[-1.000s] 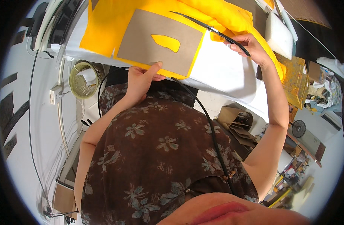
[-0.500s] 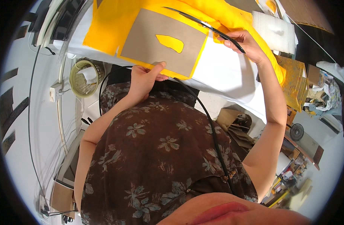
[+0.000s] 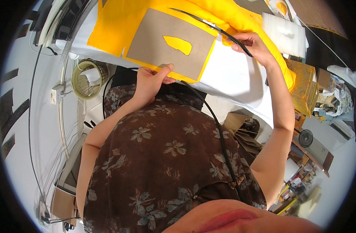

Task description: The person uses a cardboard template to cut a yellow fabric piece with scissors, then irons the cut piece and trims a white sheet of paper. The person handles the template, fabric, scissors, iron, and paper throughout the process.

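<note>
Our right hand (image 3: 259, 48) grasps the black handles of the scissors (image 3: 221, 30); the long blades lie along the far edge of the grey-brown panel (image 3: 154, 35), where yellow cloth (image 3: 108, 31) shows around it; we cannot tell whether the blades are parted. Set against a second ago, the scissors sit farther left along that edge, their pivot now inside the panel's far right corner; the panel itself sits slightly farther right in our view; between the last two moments hardly anything shifts.

Our left hand (image 3: 148, 83) pinches the panel's near edge, thumb on top and the fingers mostly hidden beneath; it grips the same place throughout. The panel lies over the white table covering (image 3: 234, 73), with only a narrow yellow border at its near and right edges, while wider cloth spreads to the left and beyond; we judge from this that the trimming is under way along the far side, with the left hand steadying the piece.
</note>
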A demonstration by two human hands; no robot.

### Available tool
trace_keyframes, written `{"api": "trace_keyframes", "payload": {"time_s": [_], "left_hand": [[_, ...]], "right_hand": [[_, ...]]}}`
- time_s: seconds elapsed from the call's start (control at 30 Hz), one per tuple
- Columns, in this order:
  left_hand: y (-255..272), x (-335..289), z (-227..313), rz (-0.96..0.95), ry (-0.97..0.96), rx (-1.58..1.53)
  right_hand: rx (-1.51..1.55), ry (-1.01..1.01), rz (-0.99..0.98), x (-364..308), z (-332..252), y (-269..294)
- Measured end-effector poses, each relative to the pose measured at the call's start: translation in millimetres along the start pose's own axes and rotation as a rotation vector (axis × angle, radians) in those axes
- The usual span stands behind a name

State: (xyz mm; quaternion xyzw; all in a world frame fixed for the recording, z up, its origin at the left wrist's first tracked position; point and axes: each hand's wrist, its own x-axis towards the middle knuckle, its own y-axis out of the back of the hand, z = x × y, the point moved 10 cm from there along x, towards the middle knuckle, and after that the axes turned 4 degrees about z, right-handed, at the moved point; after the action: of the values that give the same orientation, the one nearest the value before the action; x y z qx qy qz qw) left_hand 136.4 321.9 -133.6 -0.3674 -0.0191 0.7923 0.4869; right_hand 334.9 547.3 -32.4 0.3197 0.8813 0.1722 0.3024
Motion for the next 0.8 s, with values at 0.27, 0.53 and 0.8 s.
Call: {"api": "trace_keyframes", "payload": {"time_s": [0.27,0.53,0.8], "left_hand": [[-0.1,-0.5,1.9,0.006,-0.010,-0.003],[-1.0,-2.9,3.4,-0.001,-0.014,-0.001],[-1.3,-1.9,-0.6,-0.006,0.004,0.009]], "right_hand": [[-0.023,-0.105,-0.021,0.8,5.0,-1.9],[-0.074,0.010,0.024,11.8,-6.9,-10.5],[-0.014,-0.014,-0.007,22.0,-15.1,-22.9]]}}
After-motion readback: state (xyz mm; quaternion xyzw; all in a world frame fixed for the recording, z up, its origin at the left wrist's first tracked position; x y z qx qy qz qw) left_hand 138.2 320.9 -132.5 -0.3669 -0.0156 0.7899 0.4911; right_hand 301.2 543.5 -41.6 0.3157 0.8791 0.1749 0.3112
